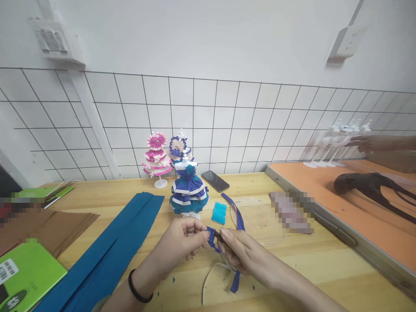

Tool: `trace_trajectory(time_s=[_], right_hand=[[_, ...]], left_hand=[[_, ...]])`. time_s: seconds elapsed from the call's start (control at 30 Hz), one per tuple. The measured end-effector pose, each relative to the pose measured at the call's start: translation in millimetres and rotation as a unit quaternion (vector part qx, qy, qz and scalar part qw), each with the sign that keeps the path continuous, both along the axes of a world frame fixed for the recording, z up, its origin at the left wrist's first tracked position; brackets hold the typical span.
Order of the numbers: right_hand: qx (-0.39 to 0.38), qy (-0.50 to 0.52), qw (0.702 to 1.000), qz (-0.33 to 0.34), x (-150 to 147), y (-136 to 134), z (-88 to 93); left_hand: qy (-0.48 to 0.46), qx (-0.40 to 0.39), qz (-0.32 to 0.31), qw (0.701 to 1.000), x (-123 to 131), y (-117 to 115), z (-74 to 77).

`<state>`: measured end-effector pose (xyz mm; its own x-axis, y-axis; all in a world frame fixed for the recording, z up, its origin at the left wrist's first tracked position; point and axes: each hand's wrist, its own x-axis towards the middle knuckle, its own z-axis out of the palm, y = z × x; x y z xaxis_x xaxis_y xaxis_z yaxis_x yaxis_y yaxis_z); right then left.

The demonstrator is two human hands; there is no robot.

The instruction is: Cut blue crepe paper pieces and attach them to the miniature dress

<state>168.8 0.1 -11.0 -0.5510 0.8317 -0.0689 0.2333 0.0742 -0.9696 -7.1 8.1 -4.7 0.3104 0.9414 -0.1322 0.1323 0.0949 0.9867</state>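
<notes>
item: blue paper strip [212, 237], crumpled at the middle, held just above the near centre of the table [325, 264]. one end trails far towards a clear plastic disc [260, 219]; the other hangs near, down to the table top.

left hand [182, 238]: grip pressed together, fingertips pinching the left side of the crumpled part. black wristband [136, 288] on the wrist.

right hand [240, 251]: grip pressed together, thumb and forefinger pinching the right side of the same strip, with a slim dark thing under the thumb; what it is cannot be told.

just far of the hands: blue paper dress [188, 190] with white trim on a small white stand, upright. teal pleated piece [219, 212] flat beside it on the right. phone [215, 180] further off, face up.

far, by the tiled wall: pink paper dress [157, 158] and a second blue one [178, 146], both upright.

left: long folded teal sheet [123, 242], brown paper [48, 229], green booklet [26, 273] at the near left corner.

right: orange board [325, 186] bearing a dark object [367, 184]; another person's hand [373, 143] at a row of white stands [328, 147], blurred.
</notes>
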Motion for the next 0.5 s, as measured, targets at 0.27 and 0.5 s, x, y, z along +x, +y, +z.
trace_trajectory(time_s=[0.27, 0.5], right_hand=[[-0.002, 0.009, 1.0, -0.006, 1.2, 1.7, -3.0], [-0.009, 0.011, 1.0, -0.014, -0.9, -0.6, -0.6]], left_hand=[[-0.007, 0.025, 0.025, 0.999, -2.3, 2.8, -3.7], [0.023, 0.029, 0.018, 0.999, 3.4, -1.1, 0.0]])
